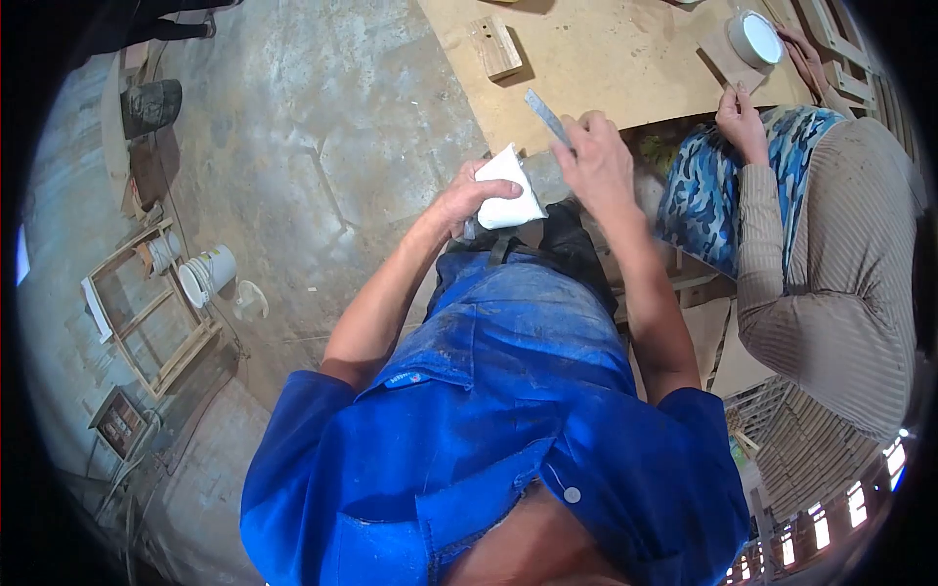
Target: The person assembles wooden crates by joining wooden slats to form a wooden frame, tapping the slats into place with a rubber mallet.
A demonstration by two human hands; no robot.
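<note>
The left hand (467,195) gripped a white wedge (510,190) at waist height; the right hand (598,161) closed on a metal file (547,117) just beside it, near the board (625,59).

My count from the head view.
I see one white pouch (508,191), one metal file (547,118), one wood block (494,46), two white buckets (200,273), one round tub (756,39), one co-worker (831,254).

left hand (459,200) gripping white piece (510,188); right hand (598,161) gripping file (547,117)
</note>
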